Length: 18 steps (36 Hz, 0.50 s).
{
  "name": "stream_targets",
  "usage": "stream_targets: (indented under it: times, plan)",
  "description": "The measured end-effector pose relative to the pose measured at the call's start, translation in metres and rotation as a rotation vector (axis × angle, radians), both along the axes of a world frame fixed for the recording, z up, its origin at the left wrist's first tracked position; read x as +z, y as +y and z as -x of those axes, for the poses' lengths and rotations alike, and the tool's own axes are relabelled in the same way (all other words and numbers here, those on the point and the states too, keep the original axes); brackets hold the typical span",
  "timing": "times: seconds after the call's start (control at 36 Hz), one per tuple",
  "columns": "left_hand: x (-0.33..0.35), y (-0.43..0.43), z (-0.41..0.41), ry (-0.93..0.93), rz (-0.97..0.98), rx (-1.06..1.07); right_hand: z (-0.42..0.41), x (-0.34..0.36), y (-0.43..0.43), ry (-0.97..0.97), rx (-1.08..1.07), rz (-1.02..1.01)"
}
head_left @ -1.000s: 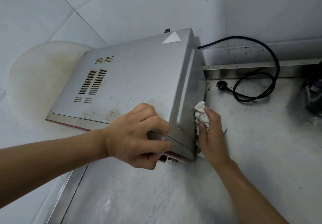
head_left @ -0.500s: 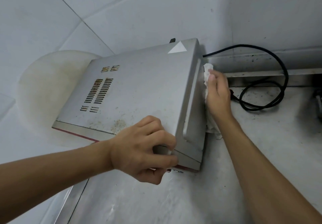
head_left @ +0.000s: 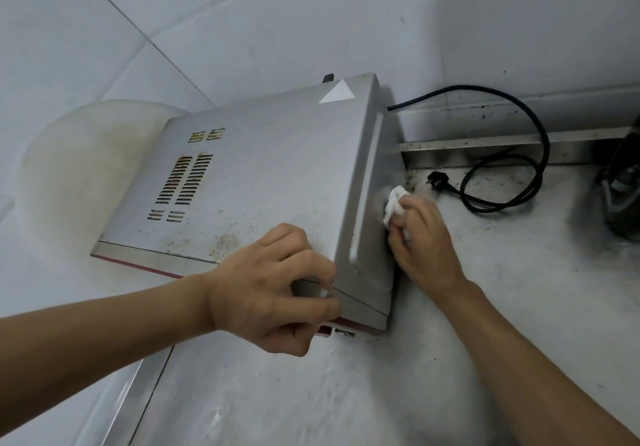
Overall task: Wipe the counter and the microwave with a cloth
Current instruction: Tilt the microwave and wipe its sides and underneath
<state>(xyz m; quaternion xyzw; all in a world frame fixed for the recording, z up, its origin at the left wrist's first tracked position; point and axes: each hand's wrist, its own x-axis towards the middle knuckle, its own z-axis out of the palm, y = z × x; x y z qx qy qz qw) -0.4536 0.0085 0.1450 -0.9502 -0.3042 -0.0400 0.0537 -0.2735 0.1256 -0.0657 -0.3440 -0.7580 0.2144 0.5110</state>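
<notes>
- Steel counter [head_left: 519, 324], scuffed and stained, fills the frame from 5 to 3 o'clock.
- Left hand [head_left: 273, 293], just below centre: fingers curled round the near front corner of the microwave [head_left: 270, 175], gripping it.
- Right hand [head_left: 422, 237], at 3 o'clock of the microwave: clutches a bunched white cloth [head_left: 394, 203] pressed against the right side wall.
- Microwave top shows brown specks near its front edge.
- Black cord with plug [head_left: 439, 180] lies looped at 2 o'clock.
- White tiled wall [head_left: 415, 12] behind, at 12 o'clock.
</notes>
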Motion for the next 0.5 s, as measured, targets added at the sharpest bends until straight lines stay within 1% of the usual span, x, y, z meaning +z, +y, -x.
stream_targets:
  times: [0.11,0.17,0.22,0.33,0.5]
  plan:
    - [-0.001,0.0,0.001,-0.016,-0.011,-0.007,-0.003,-0.004,-0.038,0.011,0.043,-0.064]
    - [-0.001,0.0,0.001,-0.03,-0.012,-0.012,-0.005,-0.007,-0.038,0.008,0.063,-0.115]
    - [-0.001,0.0,0.0,-0.042,-0.006,-0.014,-0.005,-0.012,-0.024,-0.06,0.06,-0.142]
    - [-0.001,0.0,0.0,-0.041,-0.01,-0.01,-0.009,-0.025,0.0,-0.262,0.04,-0.105]
    - [-0.001,0.0,0.001,-0.038,-0.006,-0.01,-0.026,-0.038,-0.011,-0.44,0.123,-0.165]
